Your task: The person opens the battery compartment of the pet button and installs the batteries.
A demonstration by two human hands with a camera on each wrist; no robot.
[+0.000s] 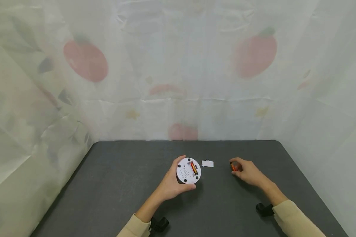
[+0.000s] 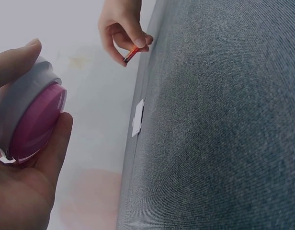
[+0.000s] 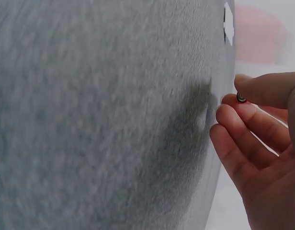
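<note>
**Round device in your left hand, loose battery in your right**

On the dark grey bench (image 1: 112,184), near its middle, your left hand (image 1: 170,186) holds a round white device (image 1: 188,170) with its underside tilted up toward you. Your fingers and thumb curl round its rim. That underside is white, with a patch of small speaker holes and an open battery bay where one orange-and-red battery (image 1: 193,168) sits. From the left wrist view, the opposite face of the device is a glossy pink dome set in a pale grey ring.

Your right hand (image 1: 247,172) rests low over the bench to the right, well apart from the device. It pinches a second battery (image 1: 233,167), orange and red with a dark end, between thumb and fingertips (image 3: 236,124); the other fingers are loosely curled beneath it. In the right wrist view only the battery's metal end shows.

Between your two hands, just beside the device, a small white cover (image 1: 207,163) lies flat on the bench. Nothing sits between the battery and the open bay but this cover.

Around the bench hangs a pale curtain (image 1: 178,65) printed with faded red fruit. Cream sleeves (image 1: 296,220) cover both your forearms.
</note>
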